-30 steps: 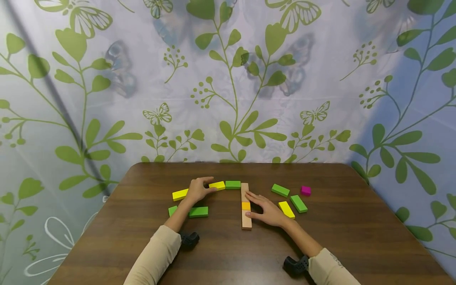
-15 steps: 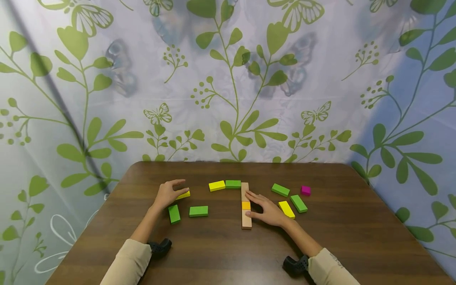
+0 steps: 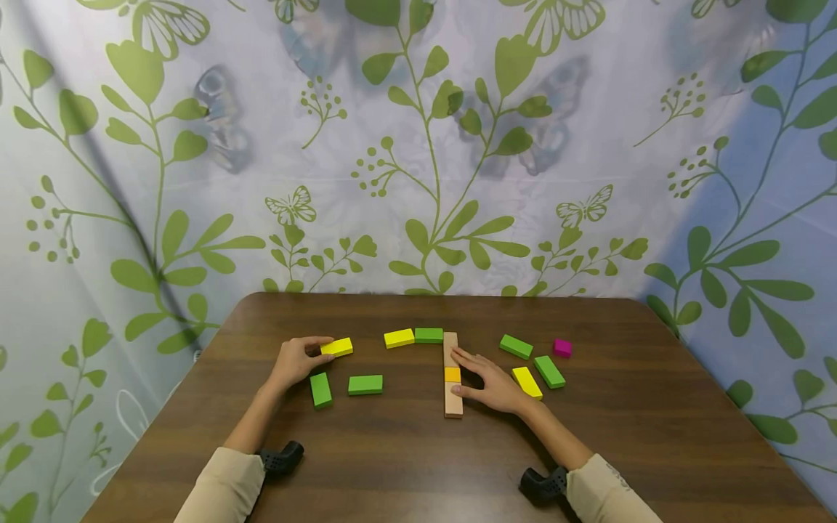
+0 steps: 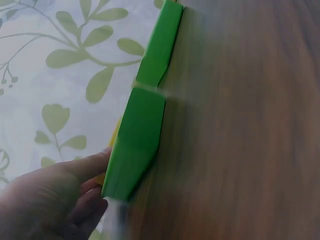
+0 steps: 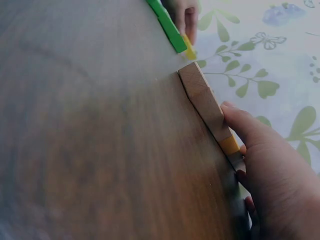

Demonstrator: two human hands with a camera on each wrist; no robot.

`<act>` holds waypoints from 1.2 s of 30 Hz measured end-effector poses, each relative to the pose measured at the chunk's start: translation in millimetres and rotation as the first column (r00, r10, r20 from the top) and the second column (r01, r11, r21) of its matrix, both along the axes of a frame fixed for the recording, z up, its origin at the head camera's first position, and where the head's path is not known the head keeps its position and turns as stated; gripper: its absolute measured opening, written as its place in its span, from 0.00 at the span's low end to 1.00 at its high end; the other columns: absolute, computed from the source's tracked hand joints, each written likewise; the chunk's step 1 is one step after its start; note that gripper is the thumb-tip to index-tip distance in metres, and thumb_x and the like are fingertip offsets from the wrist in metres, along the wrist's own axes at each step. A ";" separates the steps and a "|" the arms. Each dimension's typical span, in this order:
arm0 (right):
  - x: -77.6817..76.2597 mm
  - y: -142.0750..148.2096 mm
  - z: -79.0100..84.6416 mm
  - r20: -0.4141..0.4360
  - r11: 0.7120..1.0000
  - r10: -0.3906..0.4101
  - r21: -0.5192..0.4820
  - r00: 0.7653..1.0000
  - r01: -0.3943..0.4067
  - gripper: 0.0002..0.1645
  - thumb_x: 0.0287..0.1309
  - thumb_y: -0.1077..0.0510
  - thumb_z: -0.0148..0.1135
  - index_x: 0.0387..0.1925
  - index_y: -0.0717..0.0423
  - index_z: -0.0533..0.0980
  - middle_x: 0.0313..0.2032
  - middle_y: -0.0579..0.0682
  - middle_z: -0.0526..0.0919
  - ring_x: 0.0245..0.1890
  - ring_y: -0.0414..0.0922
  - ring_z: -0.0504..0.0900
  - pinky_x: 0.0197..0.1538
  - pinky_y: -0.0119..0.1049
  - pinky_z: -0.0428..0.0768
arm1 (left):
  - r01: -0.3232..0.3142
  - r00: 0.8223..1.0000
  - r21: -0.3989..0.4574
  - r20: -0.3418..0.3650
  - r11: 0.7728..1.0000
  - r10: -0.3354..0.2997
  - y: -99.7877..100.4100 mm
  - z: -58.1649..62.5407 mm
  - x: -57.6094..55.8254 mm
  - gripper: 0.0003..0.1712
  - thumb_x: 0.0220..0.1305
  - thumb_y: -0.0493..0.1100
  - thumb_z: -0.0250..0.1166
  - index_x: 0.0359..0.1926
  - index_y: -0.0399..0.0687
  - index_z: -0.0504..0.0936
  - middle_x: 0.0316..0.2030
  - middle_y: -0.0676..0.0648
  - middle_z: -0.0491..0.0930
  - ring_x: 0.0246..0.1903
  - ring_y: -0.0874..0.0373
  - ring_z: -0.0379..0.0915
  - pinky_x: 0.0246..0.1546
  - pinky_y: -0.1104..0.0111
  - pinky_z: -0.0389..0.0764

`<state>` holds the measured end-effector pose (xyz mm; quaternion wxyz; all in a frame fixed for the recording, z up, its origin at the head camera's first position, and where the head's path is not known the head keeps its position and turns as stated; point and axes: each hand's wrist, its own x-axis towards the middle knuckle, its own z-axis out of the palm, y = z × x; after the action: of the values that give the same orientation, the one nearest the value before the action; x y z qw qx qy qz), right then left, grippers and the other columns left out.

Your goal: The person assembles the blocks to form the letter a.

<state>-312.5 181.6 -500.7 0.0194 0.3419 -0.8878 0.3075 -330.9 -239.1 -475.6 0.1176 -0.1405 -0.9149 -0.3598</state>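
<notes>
At the left, my left hand (image 3: 292, 363) pinches the left end of a yellow block (image 3: 338, 347) between thumb and fingers. Two green blocks lie nearer to me, a left one (image 3: 320, 390) and a right one (image 3: 365, 385); in the left wrist view the nearer green block (image 4: 136, 135) hides most of the yellow one. My right hand (image 3: 493, 385) rests against a row made of a far wooden block (image 3: 450, 349), a small orange block (image 3: 452, 375) and a near wooden block (image 3: 453, 401). Its thumb touches the near wooden block and its fingertips the far one.
A green block (image 3: 429, 335) and a yellow block (image 3: 399, 338) extend leftward from the row's far end. Right of my right hand lie two green blocks (image 3: 516, 347), a yellow block (image 3: 527, 383) and a magenta block (image 3: 562, 348). A patterned curtain (image 3: 418, 181) hangs behind the table (image 3: 418, 465).
My left hand has moved left from near the middle yellow block to the left yellow block, which has shifted slightly away from me and to the right. My right hand has stayed put.
</notes>
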 end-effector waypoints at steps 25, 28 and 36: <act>3.9 0.0 1.5 0.051 0.999 -0.031 0.015 0.998 0.030 0.45 0.55 0.33 0.55 0.70 0.45 0.55 0.69 0.43 0.52 0.67 0.57 0.51 0.63 0.60 0.51 | 0.362 0.932 -0.020 -0.023 0.932 -0.362 144.5 -1.7 26.5 0.19 0.53 0.45 0.70 0.46 0.45 0.83 0.42 0.48 0.82 0.43 0.56 0.78 0.43 0.66 0.78; 4.1 0.2 2.1 0.055 0.999 -0.035 0.016 0.998 0.034 0.45 0.55 0.33 0.55 0.70 0.45 0.55 0.69 0.42 0.52 0.67 0.58 0.51 0.63 0.61 0.51 | 0.365 0.929 -0.054 -0.044 0.929 -0.367 148.3 -4.8 25.4 0.18 0.53 0.45 0.70 0.46 0.46 0.84 0.42 0.49 0.82 0.43 0.57 0.78 0.43 0.66 0.78; 3.8 1.1 1.6 0.064 0.999 -0.041 0.019 0.997 0.040 0.45 0.55 0.32 0.54 0.70 0.43 0.55 0.69 0.42 0.52 0.67 0.59 0.51 0.61 0.63 0.51 | 0.358 0.930 -0.108 -0.048 0.927 -0.365 154.3 -6.5 24.0 0.19 0.54 0.46 0.69 0.48 0.45 0.83 0.43 0.49 0.82 0.46 0.56 0.77 0.46 0.63 0.76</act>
<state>-308.7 182.7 -499.2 -0.0062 0.3139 -0.8974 0.3101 -307.0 -84.9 -482.1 0.0730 -0.3242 -0.8853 -0.3252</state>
